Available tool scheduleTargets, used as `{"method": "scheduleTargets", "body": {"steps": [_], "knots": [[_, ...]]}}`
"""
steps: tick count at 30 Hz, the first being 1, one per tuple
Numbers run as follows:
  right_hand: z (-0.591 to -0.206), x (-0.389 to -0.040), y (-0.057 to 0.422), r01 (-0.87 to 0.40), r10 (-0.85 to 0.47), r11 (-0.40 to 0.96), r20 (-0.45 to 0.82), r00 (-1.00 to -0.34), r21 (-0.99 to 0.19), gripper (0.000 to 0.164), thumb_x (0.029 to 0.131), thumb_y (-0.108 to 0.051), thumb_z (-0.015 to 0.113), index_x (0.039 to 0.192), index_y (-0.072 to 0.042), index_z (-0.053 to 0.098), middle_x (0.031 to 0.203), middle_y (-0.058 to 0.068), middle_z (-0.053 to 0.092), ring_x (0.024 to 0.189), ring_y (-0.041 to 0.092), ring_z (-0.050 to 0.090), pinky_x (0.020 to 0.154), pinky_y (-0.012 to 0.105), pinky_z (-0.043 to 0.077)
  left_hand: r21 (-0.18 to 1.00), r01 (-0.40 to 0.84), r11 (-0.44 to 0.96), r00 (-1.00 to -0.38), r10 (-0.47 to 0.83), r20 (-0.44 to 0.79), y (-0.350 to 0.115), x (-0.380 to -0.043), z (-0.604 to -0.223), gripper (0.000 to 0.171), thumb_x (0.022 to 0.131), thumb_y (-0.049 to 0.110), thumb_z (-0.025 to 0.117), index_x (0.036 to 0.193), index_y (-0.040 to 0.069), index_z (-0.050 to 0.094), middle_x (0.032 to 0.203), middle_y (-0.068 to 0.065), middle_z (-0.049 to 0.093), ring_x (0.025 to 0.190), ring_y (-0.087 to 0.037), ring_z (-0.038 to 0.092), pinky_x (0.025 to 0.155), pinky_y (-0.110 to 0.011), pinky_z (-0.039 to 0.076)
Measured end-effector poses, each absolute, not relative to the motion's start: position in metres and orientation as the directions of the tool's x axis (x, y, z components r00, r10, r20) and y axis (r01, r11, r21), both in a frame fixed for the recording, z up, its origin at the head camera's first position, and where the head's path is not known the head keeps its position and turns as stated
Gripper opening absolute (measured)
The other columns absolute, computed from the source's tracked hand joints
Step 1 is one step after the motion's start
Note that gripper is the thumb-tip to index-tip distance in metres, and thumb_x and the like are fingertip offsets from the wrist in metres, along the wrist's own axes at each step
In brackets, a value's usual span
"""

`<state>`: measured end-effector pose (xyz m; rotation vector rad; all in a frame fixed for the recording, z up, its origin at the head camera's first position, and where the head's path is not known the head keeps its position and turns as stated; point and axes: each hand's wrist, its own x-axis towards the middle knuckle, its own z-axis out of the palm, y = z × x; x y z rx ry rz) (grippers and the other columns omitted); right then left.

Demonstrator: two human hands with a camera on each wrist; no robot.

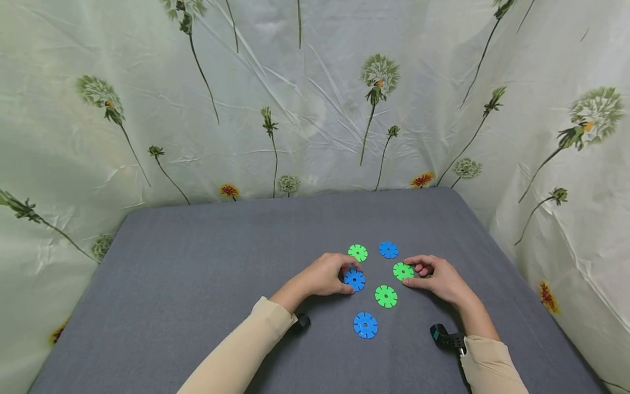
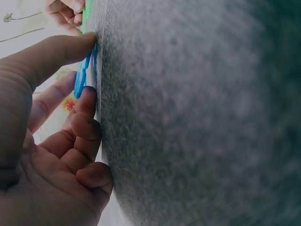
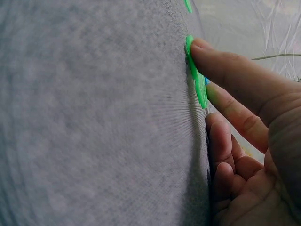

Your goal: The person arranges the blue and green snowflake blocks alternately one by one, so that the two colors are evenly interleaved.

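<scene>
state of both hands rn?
Left hand: holding a blue notched disc between thumb and fingers.
Right hand: holding a green notched disc between thumb and index finger.

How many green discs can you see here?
3: one green disc held by the right hand, the second just beyond the left hand, the third between both hands, slightly nearer the camera.

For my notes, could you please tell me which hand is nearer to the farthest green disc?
Left. The left hand is close, on the near-left side of the farthest green disc. The right hand is farther off, to its right, pinching another green disc.
</scene>
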<state>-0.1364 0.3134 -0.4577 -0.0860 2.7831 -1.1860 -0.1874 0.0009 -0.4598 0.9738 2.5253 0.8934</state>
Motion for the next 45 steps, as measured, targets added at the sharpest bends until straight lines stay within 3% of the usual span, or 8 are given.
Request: {"method": "scheduleTargets", "body": {"steps": [8, 22, 45], "knots": [[-0.458, -0.137, 0.312, -0.043, -0.122, 0.703, -0.061, -0.991, -0.710, 0.050, 0.085, -0.023, 0.094, 0.127, -0.004, 0.076, 0.101, 0.006, 0.062, 0.086, 0.011, 0.050, 0.075, 0.025, 0.043, 0.666, 0.476, 0.574, -0.726, 0.684, -0.070, -0.002, -0.190, -0.459, 0.044, 0.084, 0.022, 0.096, 0.123, 0.021, 0.077, 0.092, 0.007, 0.059, 0.087, -0.009, 0.052, 0.081, -0.026, 0.045], [-0.459, -0.139, 0.311, -0.052, -0.124, 0.703, -0.051, -0.991, -0.709, 0.048, 0.085, -0.023, 0.094, 0.126, -0.004, 0.076, 0.100, 0.005, 0.061, 0.084, 0.011, 0.050, 0.075, 0.024, 0.043, 0.680, 0.470, 0.563, -0.725, 0.685, -0.067, -0.015, -0.197, -0.455, 0.045, 0.083, 0.024, 0.096, 0.124, 0.019, 0.078, 0.089, 0.006, 0.062, 0.083, -0.008, 0.053, 0.076, -0.025, 0.046], [-0.459, -0.138, 0.314, -0.056, -0.125, 0.710, -0.047, -0.991, -0.701, 0.047, 0.087, -0.024, 0.092, 0.127, -0.006, 0.076, 0.100, 0.006, 0.061, 0.086, 0.011, 0.050, 0.076, 0.025, 0.042, 0.750, 0.264, 0.606, -0.872, 0.483, -0.084, -0.143, -0.235, -0.428, 0.043, 0.087, 0.024, 0.092, 0.126, 0.017, 0.075, 0.104, -0.006, 0.066, 0.084, -0.020, 0.056, 0.077, -0.035, 0.048]]}}
